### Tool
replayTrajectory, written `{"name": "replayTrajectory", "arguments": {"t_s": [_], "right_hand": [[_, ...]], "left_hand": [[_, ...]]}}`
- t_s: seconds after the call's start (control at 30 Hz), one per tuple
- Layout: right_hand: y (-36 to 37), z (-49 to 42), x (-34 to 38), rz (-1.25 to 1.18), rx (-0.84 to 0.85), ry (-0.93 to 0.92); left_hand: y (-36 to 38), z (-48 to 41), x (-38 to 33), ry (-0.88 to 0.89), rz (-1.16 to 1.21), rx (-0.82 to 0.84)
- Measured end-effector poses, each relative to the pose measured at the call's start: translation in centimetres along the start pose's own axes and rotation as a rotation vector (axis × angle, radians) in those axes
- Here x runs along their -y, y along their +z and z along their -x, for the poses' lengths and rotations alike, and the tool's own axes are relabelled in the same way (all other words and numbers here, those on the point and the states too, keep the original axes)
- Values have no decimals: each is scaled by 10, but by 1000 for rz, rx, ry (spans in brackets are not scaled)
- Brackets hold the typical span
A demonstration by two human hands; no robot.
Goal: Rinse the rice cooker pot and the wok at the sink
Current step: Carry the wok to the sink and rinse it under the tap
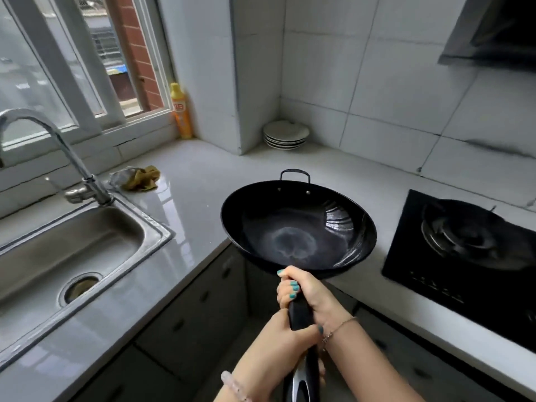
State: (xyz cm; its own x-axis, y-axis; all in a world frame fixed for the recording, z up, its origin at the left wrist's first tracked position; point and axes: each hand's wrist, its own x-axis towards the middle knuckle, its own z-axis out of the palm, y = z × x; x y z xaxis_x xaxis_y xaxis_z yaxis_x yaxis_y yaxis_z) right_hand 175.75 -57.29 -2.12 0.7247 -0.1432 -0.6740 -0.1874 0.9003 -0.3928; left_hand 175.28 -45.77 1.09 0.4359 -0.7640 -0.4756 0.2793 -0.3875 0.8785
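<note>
Hands, lower centre of frame:
- Left hand (293, 329), bead bracelet on the wrist: fingers and thumb wrapped round the long black handle (298, 310), at the nearer grip.
- Right hand (304, 291), thin chain on the wrist: fingers curled tight round the same handle, just ahead of the left hand and close under the pan's rim.

Containers, left to right:
- Stainless steel sink (158, 227), left of frame, set in the pale grey glossy countertop (203, 175). There is a round drain (81, 287) in the basin floor and a curved chrome tap (58, 146) at the back rim.
- Round black wok (298, 227), centre of frame, held in the air over the countertop's inner corner, between the sink and the black glass hob (464, 250). A pale ring-shaped mark shows on its floor.
- Stack of white plates (285, 134), in the tiled wall corner, upper centre.

Orientation:
- The wok sits mouth up and roughly level. Its long axis runs from the silver handle end at the bottom edge up the frame to a small loop handle (294, 173) on the far rim.

Other items:
- Crumpled yellow-green cloth (139, 177) beside the tap.
- Yellow plastic bottle (181, 111) at the window ledge.
</note>
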Motion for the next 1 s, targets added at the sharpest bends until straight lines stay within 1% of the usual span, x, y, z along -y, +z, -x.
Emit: {"name": "replayTrajectory", "arguments": {"t_s": [0.13,0.27,0.4,0.53,0.7,0.77,0.87,0.93,1.0], "right_hand": [[-17,-15,32,-74,-71,-76],[-24,-35,64,-87,-116,-132],[-29,-60,88,-146,-132,-167],[-32,-81,109,-131,-187,-209],[-37,-102,130,-155,-242,-250],[-40,-110,138,-163,-258,-265],[-48,-124,150,-112,-315,-300],[-52,-133,156,-66,-360,-327],[-58,-139,164,-53,-378,-348]], "left_hand": [[2,-41,-14,19,-110,93],[-1,-80,-31,9,-119,181],[-8,-118,-46,4,-190,217],[-19,-153,-56,-11,-278,281],[-26,-185,-65,-73,-239,371],[-27,-199,-67,-77,-248,390],[-26,-218,-66,-83,-275,393],[-23,-231,-64,-76,-278,384],[-20,-247,-63,-51,-337,354]]}}
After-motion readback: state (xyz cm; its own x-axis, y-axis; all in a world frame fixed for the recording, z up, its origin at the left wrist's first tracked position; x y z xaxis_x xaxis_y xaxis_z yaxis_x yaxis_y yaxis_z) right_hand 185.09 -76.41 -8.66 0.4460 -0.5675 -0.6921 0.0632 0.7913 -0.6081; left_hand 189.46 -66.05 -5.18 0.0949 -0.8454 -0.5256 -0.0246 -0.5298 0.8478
